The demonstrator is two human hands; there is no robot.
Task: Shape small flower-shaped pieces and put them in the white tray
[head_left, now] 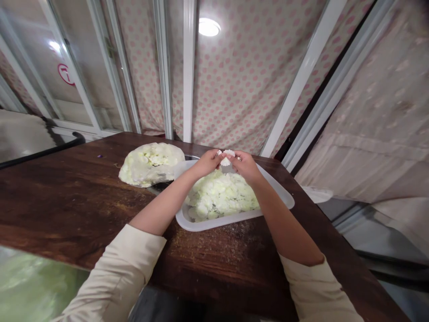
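Over the far part of a white plastic tray [275,185], my left hand [209,162] and my right hand [246,165] meet, fingers pinched on a small white ruffled piece [227,158]. It looks like a flower head or floret; its exact kind is too small to tell. Beneath my hands, the tray holds a heap of similar white and pale green pieces [223,194]. Left of the tray lies a clear plastic bag [150,163] with more pale pieces showing through it.
The dark wooden table [83,192] has fine crumbs scattered near the tray. At the lower left is a blurred bag of pale green stuff [33,286]. Framed glass panels with a pink-dotted curtain [241,89] rise behind the table. A pale curtain [375,116] hangs at the right.
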